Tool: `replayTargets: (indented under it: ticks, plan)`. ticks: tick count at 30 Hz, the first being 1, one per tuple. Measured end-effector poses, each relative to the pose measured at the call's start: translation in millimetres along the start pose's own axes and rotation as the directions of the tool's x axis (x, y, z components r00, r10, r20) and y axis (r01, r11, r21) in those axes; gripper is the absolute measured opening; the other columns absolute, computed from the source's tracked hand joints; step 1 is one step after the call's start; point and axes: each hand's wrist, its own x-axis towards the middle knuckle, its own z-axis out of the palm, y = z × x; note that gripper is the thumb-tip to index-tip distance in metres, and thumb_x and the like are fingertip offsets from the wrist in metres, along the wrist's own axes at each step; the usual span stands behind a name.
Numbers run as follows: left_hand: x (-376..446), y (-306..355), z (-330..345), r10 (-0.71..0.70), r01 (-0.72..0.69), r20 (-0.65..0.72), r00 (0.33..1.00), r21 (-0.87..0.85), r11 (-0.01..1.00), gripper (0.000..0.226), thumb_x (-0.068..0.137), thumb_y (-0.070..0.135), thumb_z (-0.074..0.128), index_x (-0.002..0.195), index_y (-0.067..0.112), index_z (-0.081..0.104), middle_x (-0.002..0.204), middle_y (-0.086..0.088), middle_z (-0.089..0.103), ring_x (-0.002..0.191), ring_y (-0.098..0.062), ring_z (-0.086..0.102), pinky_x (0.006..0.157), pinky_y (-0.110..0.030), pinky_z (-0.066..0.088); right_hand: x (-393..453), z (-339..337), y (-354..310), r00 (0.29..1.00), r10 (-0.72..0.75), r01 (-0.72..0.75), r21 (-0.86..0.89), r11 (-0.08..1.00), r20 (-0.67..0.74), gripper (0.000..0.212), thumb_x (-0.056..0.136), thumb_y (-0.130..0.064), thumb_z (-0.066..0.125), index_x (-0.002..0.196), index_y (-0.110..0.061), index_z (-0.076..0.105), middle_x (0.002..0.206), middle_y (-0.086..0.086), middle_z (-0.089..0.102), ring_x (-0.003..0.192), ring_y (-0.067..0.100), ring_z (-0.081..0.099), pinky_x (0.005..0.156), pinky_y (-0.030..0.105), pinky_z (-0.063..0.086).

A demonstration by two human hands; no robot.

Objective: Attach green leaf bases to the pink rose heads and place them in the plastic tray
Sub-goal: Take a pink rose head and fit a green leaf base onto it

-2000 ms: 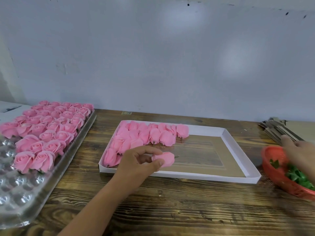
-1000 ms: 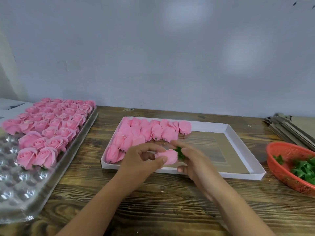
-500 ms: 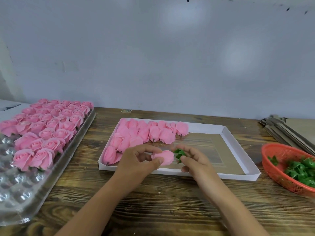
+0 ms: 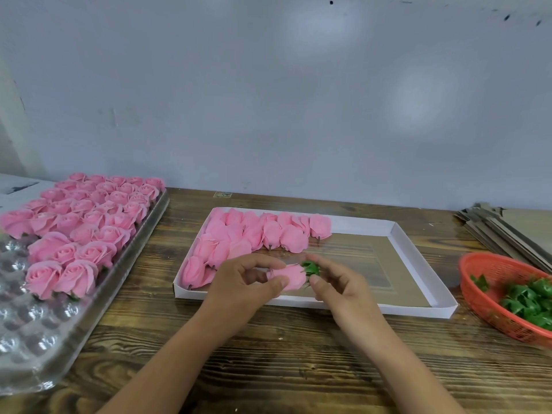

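My left hand (image 4: 245,282) pinches a pink rose head (image 4: 291,276) lying sideways above the front edge of the white cardboard tray (image 4: 418,264). My right hand (image 4: 337,282) pinches a green leaf base (image 4: 311,268) against the right end of that rose. More bare rose heads (image 4: 254,237) lie in the left part of the white tray. The clear plastic tray (image 4: 35,333) at the left carries several rows of upright roses (image 4: 80,222); its near cups hold nothing.
A red plastic basket (image 4: 495,276) with several green leaf bases (image 4: 528,300) sits at the right table edge. Flat cardboard pieces (image 4: 504,231) are stacked behind it. A grey wall closes the back of the wooden table (image 4: 283,354).
My right hand came from the red basket with a green leaf base and brought it to the rose in my left hand. The leaf base now sits against the rose's end.
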Motion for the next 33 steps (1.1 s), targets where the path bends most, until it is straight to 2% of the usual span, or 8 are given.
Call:
replayTargets:
  ticks: [3,7,10,15,19,25,30,33]
  plan:
    - [-0.3,-0.2,1.1,-0.006,0.007,0.003,1.000,-0.019,1.000,0.023,0.077,0.025,0.085,0.092,0.040,0.077,0.082,0.006,0.077,0.077,-0.013,0.073,0.074,-0.031,0.062,-1.1,-0.4,-1.5,1.000,-0.012,0.012,-0.004,1.000,0.011,0.039,0.095,-0.009,0.061,0.123,-0.037,0.065,0.095,-0.009,0.070,0.089,0.003,0.060,0.089,0.028,0.049]
    - [-0.8,0.8,2.3,-0.012,0.012,0.000,1.000,-0.024,1.000,0.027,0.080,0.017,0.084,0.091,0.040,0.077,0.078,0.005,0.076,0.073,-0.011,0.072,0.073,-0.027,0.061,-3.4,2.4,-4.7,0.997,0.029,-0.041,0.160,0.986,0.078,0.043,0.097,-0.002,0.053,0.116,-0.038,0.067,0.103,-0.010,0.075,0.080,-0.003,0.060,0.075,0.019,0.052]
    - [-1.3,2.4,2.1,-0.011,0.011,-0.012,1.000,-0.030,1.000,0.029,0.079,0.017,0.083,0.090,0.043,0.077,0.082,0.007,0.077,0.076,-0.013,0.073,0.072,-0.024,0.060,-3.5,2.3,-5.7,0.995,0.046,-0.064,0.214,0.975,0.089,0.040,0.099,-0.001,0.048,0.118,-0.032,0.067,0.108,-0.006,0.075,0.078,-0.001,0.060,0.073,0.019,0.052]
    - [-1.0,4.1,3.1,-0.022,0.020,-0.038,0.999,-0.057,0.998,0.030,0.079,0.014,0.083,0.090,0.041,0.077,0.089,0.007,0.078,0.080,-0.016,0.074,0.075,-0.028,0.062,-3.2,3.3,-4.8,0.996,0.037,-0.056,0.227,0.972,0.085,0.033,0.097,0.000,0.053,0.121,-0.021,0.064,0.104,-0.005,0.076,0.084,-0.001,0.066,0.068,0.015,0.051]
    - [-2.0,3.7,3.8,-0.023,0.022,-0.038,0.999,-0.029,0.999,0.031,0.079,0.016,0.083,0.092,0.043,0.076,0.088,0.007,0.077,0.082,-0.016,0.074,0.076,-0.030,0.063,-2.8,3.9,-2.1,0.995,0.059,-0.077,0.251,0.965,0.081,0.028,0.096,-0.005,0.056,0.121,-0.017,0.063,0.104,-0.002,0.077,0.089,0.004,0.070,0.066,0.015,0.051]
    - [-1.7,4.2,3.2,-0.029,0.028,-0.017,0.999,-0.038,0.999,0.029,0.080,0.015,0.083,0.090,0.042,0.077,0.089,0.008,0.078,0.081,-0.010,0.074,0.075,-0.027,0.062,-2.8,2.8,-1.4,0.993,0.091,-0.110,0.272,0.956,0.082,0.024,0.094,-0.007,0.061,0.115,-0.017,0.067,0.098,0.001,0.078,0.085,0.005,0.070,0.064,0.015,0.051]
    - [-1.2,4.0,3.1,-0.057,0.056,-0.006,0.998,-0.106,0.993,0.027,0.079,0.013,0.083,0.091,0.036,0.079,0.098,0.007,0.078,0.089,-0.014,0.074,0.078,-0.031,0.062,-2.4,0.1,-3.1,0.994,0.073,-0.093,0.286,0.954,0.081,0.032,0.091,0.003,0.061,0.114,-0.018,0.070,0.103,-0.001,0.077,0.091,0.007,0.071,0.067,0.016,0.052]
    - [-0.6,3.6,2.6,-0.096,0.094,-0.001,0.995,-0.173,0.980,0.023,0.072,0.020,0.085,0.092,0.031,0.080,0.098,0.002,0.078,0.089,-0.015,0.074,0.077,-0.030,0.062,-2.7,0.1,-2.4,0.994,0.075,-0.097,0.287,0.953,0.085,0.033,0.092,0.002,0.061,0.113,-0.021,0.070,0.104,-0.002,0.077,0.094,0.009,0.070,0.068,0.017,0.053]
